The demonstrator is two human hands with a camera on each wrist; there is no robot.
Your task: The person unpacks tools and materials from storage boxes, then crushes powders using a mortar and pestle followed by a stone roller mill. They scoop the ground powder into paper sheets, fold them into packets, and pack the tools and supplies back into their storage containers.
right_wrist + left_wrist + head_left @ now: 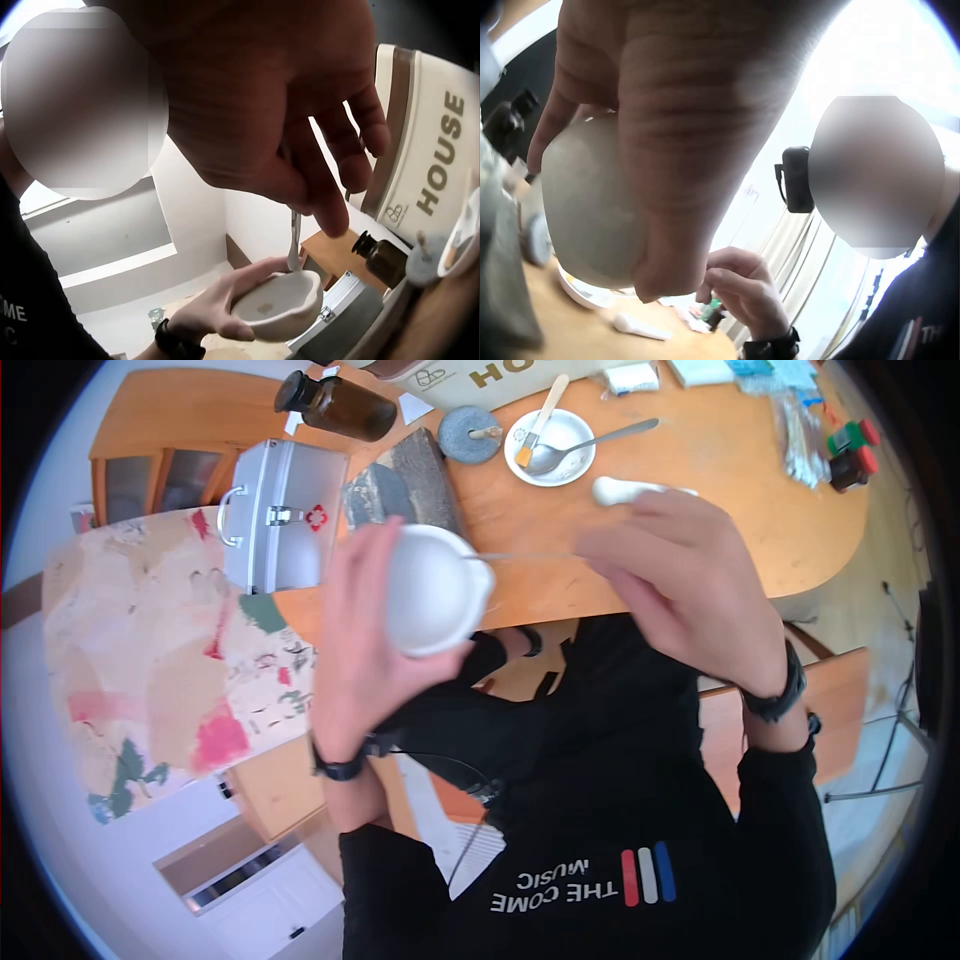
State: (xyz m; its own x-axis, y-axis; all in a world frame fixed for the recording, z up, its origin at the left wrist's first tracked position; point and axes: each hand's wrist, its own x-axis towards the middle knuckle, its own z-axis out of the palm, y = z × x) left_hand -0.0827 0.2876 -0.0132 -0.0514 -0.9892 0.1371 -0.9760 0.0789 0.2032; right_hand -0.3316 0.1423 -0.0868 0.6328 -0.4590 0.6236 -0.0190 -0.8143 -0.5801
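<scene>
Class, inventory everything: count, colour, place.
Table: 1, orange, centre
Bowl: 1, white, held
Utensil: 1, silver, held
Pestle: 1, white, table
Dish: 1, white, table
Brush: 1, tan, dish
Spoon: 1, silver, dish
Slab, disc: 1 each, grey, table
Bottle: 1, brown, table
Box: 1, cream, table
Jars: 2, red-capped, table
Packets: several, mixed, table
Case: 1, silver, left
Sheet: 1, multicoloured, left
Left hand: 1, bare, around bowl
Right hand: 1, bare, pinching utensil

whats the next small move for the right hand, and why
Probably ease the spatula down to the brownish patch and scrape: its tip sits near the bowl's rim, the patch lies inside, and the left hand holds the bowl.
</scene>
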